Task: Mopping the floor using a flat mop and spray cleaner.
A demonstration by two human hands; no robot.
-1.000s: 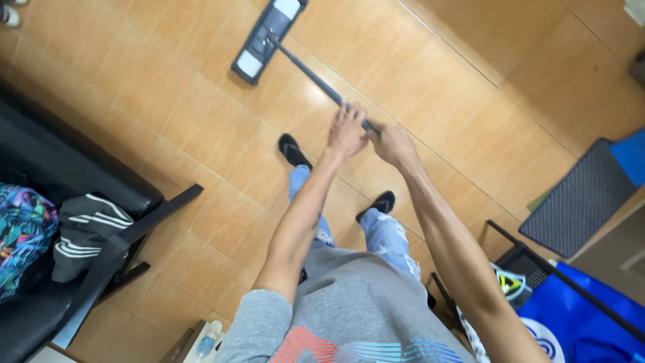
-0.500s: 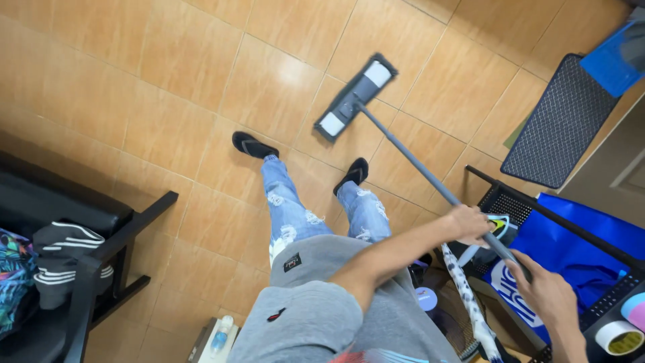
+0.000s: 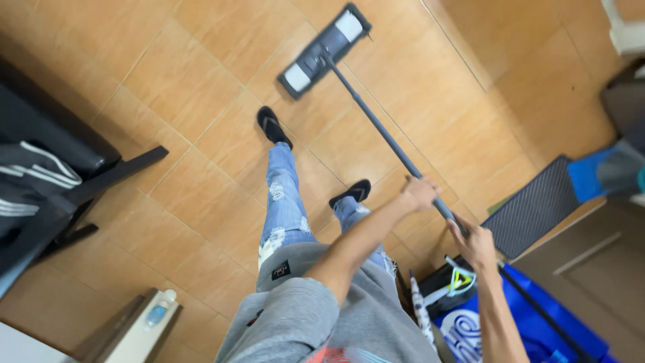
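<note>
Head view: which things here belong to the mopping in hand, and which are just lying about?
In use:
flat mop, head on the tiled floor
mop handle, gripped by left hand and right hand

Lying about:
dark ribbed mat
blue bag
black bench with striped clothing

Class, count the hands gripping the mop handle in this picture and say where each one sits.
2. The left hand grips the mop handle lower down, nearer the mop head; the right hand holds the upper end. No other hands show.
</note>
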